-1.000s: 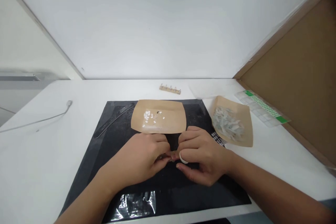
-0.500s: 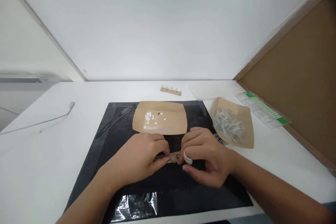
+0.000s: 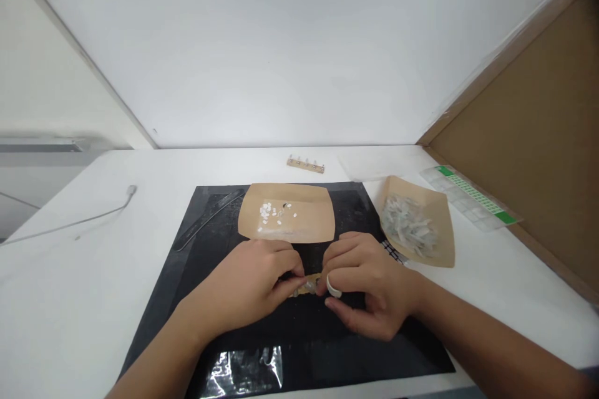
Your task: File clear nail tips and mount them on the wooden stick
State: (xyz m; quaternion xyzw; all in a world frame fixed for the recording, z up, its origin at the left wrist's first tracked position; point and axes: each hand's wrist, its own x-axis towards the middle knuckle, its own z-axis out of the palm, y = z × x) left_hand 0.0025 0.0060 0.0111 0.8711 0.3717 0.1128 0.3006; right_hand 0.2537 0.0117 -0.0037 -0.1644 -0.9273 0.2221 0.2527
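A short tan strip (image 3: 307, 287) bearing small clear and shiny pieces lies low over the black mat, between my hands. My left hand (image 3: 262, 274) is closed, its thumb and fingers pinching the left part of the strip. My right hand (image 3: 369, 283) is curled, with fingertips pressed at the strip's right end and the thumb a little apart below. A white band (image 3: 333, 288) sits around a finger of that hand. Fingers cover both ends of the strip, so the exact grip there is hidden.
Behind my hands, a tan paper tray (image 3: 313, 199) holds small white bits. Another tray (image 3: 444, 230) at right is full of translucent strips. A similar studded strip (image 3: 306, 165) lies farther back. Black tweezers (image 3: 206, 221), a clear compartment box (image 3: 472, 199) and a cable (image 3: 107, 212) are around the mat (image 3: 327, 349).
Both hands keep their places on the strip. Slightly more of its left part shows beneath my left thumb. The whole view has shifted a little.
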